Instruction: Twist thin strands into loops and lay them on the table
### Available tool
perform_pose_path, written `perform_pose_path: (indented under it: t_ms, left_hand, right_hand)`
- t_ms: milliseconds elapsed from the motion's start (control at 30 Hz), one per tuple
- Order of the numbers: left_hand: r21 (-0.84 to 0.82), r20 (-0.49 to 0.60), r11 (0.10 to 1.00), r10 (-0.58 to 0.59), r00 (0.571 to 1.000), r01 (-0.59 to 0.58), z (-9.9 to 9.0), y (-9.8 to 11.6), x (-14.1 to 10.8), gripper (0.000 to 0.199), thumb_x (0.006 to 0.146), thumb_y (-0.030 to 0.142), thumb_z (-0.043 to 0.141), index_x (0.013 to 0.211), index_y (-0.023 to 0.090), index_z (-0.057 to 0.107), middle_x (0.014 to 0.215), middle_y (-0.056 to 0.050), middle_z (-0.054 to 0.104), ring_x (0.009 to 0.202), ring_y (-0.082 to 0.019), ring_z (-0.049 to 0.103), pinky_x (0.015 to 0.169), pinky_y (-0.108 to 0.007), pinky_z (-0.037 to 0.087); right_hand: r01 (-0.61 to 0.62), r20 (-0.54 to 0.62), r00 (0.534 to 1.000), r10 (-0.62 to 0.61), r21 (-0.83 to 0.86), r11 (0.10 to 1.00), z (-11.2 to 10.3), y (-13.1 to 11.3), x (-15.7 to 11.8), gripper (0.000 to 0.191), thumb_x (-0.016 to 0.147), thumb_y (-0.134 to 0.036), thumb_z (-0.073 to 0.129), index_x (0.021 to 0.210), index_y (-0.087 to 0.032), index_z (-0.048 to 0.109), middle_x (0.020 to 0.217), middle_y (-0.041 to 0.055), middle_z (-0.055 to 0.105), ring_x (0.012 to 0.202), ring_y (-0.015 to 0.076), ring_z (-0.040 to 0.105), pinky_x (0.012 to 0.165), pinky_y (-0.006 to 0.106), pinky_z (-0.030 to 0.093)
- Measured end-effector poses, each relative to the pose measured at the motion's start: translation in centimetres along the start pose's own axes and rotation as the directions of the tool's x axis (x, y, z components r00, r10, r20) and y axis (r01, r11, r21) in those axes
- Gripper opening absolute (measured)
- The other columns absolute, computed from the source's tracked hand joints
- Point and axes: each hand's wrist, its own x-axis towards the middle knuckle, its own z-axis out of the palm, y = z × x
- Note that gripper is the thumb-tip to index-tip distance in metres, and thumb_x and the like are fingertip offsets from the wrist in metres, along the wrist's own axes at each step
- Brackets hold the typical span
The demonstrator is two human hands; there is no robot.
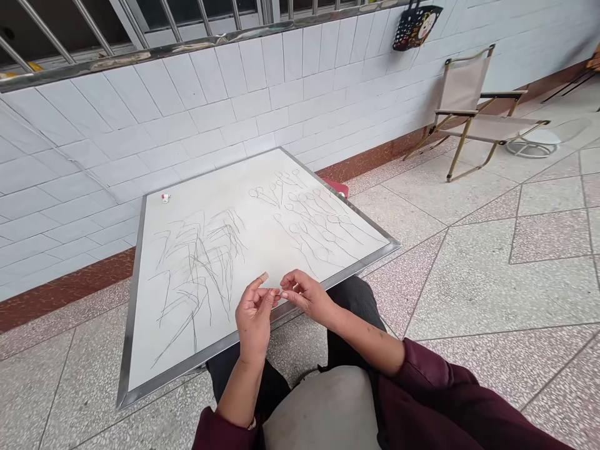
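Both hands meet above the near edge of a white table (pixel 262 231) with a metal rim. The thumb and index finger of my left hand (pixel 255 309) are pinched together, and a tan wrap covers one fingertip. My right hand (pixel 307 297) pinches right beside it, fingertips almost touching the left ones. Whatever lies between the fingertips is too small to make out. Thin dark bent strands (pixel 194 256) are spread over the table's left part. Thin strands with looped ends (pixel 323 219) lie on its right part.
A small white and red object (pixel 165 198) sits near the table's far left corner. A tiled wall (pixel 210 119) runs behind the table. Toward the right are a folding chair (pixel 492 125) and a black hanging basket (pixel 415 28). Something red (pixel 338 187) shows beyond the table's right edge.
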Motion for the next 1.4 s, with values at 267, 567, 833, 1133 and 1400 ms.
perform_pose_path:
  t_ms: [267,567,833,1133,1400]
  left_hand:
    - [-0.010,0.086,1.000,-0.001,0.996,0.002,-0.6,0.6,-1.6,0.048,0.085,0.038,0.069,0.128,0.021,0.060,0.079,0.000,0.067,0.077,-0.015,0.064,0.077,-0.029,0.052]
    - [-0.232,0.178,0.939,-0.215,0.960,0.253,-0.6,0.8,-3.6,0.049,0.081,0.037,0.073,0.125,0.022,0.057,0.077,0.003,0.060,0.070,-0.013,0.063,0.072,-0.030,0.053]
    - [-0.260,0.227,0.929,-0.206,0.952,0.263,-1.3,1.9,-4.9,0.055,0.083,0.030,0.072,0.134,0.023,0.051,0.075,0.004,0.058,0.058,-0.008,0.047,0.054,-0.021,0.042]
    - [-0.222,0.331,0.903,-0.285,0.900,0.368,-2.0,2.4,-5.9,0.057,0.082,0.028,0.073,0.134,0.020,0.051,0.077,0.001,0.059,0.060,-0.007,0.045,0.054,-0.020,0.038]
    - [-0.140,0.437,0.892,-0.334,0.835,0.430,-3.9,3.4,-6.8,0.056,0.082,0.026,0.072,0.135,0.023,0.053,0.074,0.002,0.059,0.051,-0.005,0.041,0.047,-0.020,0.027]
  right_hand:
    - [-0.134,0.158,0.984,0.087,0.317,0.939,0.2,-0.7,-1.1,0.024,0.090,-0.042,0.062,0.100,-0.021,0.056,0.080,-0.0025,0.054,0.066,0.0109,0.048,0.063,0.024,0.040]
    - [-0.021,0.127,0.992,0.007,0.107,0.994,-0.8,-0.6,-2.8,0.028,0.096,-0.024,0.045,0.119,-0.021,0.062,0.071,-0.0047,0.045,0.060,0.0101,0.041,0.061,0.024,0.037]
    - [0.154,0.202,0.967,-0.153,0.007,0.988,-1.8,-1.1,-3.5,0.027,0.097,-0.025,0.048,0.121,-0.020,0.061,0.077,-0.0024,0.055,0.063,0.0106,0.046,0.065,0.024,0.040]
    - [0.300,0.131,0.949,-0.286,-0.107,0.948,-1.4,-1.3,-3.7,0.026,0.099,-0.037,0.052,0.100,-0.019,0.071,0.083,0.0033,0.065,0.076,0.0139,0.059,0.072,0.026,0.048]
    - [0.471,0.297,0.862,-0.410,-0.175,0.865,-2.6,-2.3,-4.2,0.030,0.102,-0.036,0.046,0.105,-0.019,0.071,0.081,0.0032,0.062,0.071,0.0127,0.055,0.068,0.024,0.047]
